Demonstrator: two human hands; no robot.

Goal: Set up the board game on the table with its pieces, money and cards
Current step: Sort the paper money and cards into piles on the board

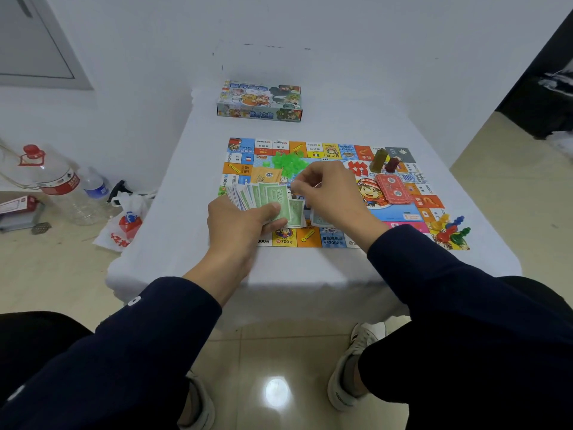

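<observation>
**Money fan held over the board's near edge**

The left hand (245, 221) grips a fan of paper money (263, 200) above the near-left part of the game board (400, 212), thumb pressed across the green notes, which splay up and away toward the table's far edge. The right hand (325, 193) is just right of the fan, its fingers (299, 186) pinched together at the notes' top edge, likely drawing one off.

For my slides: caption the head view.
Left hand fans play money over the game board; right hand picks a bill.
</observation>
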